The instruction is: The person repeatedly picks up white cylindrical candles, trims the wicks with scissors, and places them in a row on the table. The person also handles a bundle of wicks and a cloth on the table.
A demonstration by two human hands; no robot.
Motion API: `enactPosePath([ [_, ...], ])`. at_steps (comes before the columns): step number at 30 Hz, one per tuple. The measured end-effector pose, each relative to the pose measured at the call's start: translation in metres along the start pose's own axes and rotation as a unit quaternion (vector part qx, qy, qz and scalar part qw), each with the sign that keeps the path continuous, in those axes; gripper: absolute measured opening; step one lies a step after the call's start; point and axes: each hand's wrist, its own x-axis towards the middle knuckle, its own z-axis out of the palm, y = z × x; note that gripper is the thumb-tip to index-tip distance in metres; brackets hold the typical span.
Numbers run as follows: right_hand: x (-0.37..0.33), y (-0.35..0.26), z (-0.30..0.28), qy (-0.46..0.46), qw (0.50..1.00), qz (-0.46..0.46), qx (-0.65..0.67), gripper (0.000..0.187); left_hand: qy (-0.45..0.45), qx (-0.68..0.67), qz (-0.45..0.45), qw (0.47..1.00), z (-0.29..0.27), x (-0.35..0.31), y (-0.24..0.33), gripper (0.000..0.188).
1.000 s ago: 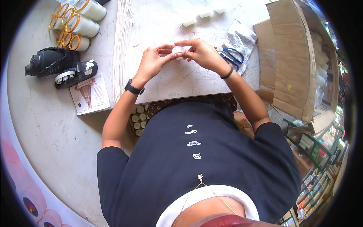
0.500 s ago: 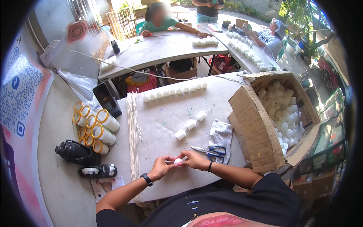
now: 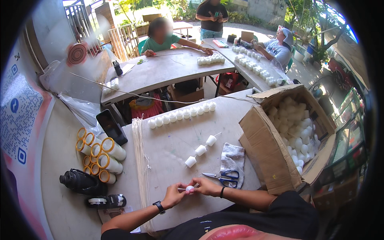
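Close to my body at the table's near edge, my left hand (image 3: 175, 195) and my right hand (image 3: 204, 186) meet around a small white rounded plastic piece (image 3: 190, 188). Fingertips of both hands pinch it from either side. Just beyond my right hand lie blue-handled scissors (image 3: 229, 176), partly on a grey cloth (image 3: 232, 155). Farther off, several white cup-shaped pieces sit spaced along a thin cord, one of them a strung cup (image 3: 201, 150). A row of similar white cups (image 3: 181, 115) stands toward the far edge. Left of my left hand, a bundle of pale cords (image 3: 140, 156) hangs over the near edge.
An open cardboard box (image 3: 270, 156) full of white pieces stands on the right. At left are clear tubes with yellow rims (image 3: 103, 160), a phone (image 3: 111, 126), a black bottle (image 3: 82, 182) and a black strapped object (image 3: 105, 201). Several people are around far tables (image 3: 160, 76).
The view has tilted up slightly, so the table sits lower in the picture. Both hands stay together on the white piece, with little visible shift of the fingers.
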Motion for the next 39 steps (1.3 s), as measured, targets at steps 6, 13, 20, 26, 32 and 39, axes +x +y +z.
enactPosePath([
  [6, 0.002, 0.0, -0.012, -0.063, 0.993, 0.005, 0.104, 0.035, 0.004, -0.035, 0.052, 0.998, 0.0, 0.0, -0.014, 0.035],
  [13, -0.016, -0.015, -0.006, -0.051, 0.975, -0.1, 0.191, 0.051, 0.137, -0.175, 0.063, 0.973, 0.032, -0.024, 0.019, 0.047],
  [20, 0.005, -0.079, -0.038, 0.02, 0.882, -0.203, 0.425, 0.049, 0.226, -0.357, 0.255, 0.87, 0.024, -0.066, 0.106, 0.061],
  [26, 0.02, -0.142, -0.087, -0.202, 0.624, -0.259, 0.709, 0.061, 0.275, -0.246, 0.279, 0.886, 0.012, -0.081, 0.096, 0.059],
  [32, 0.025, -0.155, -0.088, -0.242, 0.579, -0.24, 0.741, 0.062, 0.366, -0.237, 0.187, 0.88, 0.017, -0.09, 0.038, 0.054],
  [39, 0.043, -0.135, -0.107, -0.064, 0.728, -0.276, 0.624, 0.053, 0.385, -0.203, 0.152, 0.887, 0.017, -0.077, 0.024, 0.05],
])
